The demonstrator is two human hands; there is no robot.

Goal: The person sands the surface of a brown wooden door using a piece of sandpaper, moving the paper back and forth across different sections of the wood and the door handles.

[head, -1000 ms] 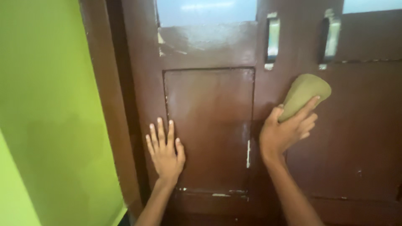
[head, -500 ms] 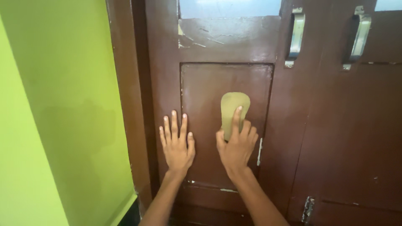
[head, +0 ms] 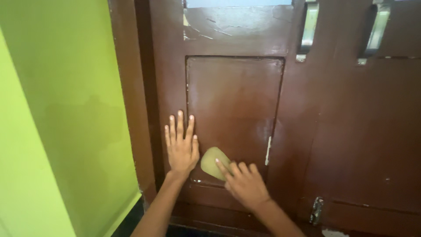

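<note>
At the lower left corner of the door panel (head: 234, 101), right hand (head: 245, 184) presses an olive pad (head: 211, 163) flat under spread fingers. Left hand (head: 180, 147) lies open on the door, holding nothing. Judgement: even pressure, overlapping strokes, corners included.

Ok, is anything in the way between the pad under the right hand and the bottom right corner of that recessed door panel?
Nothing visible. The right hand presses the olive pad on the recessed panel near its lower left; the panel surface to the right is bare. The left hand lies flat on the other side, at the panel's left edge.
</note>
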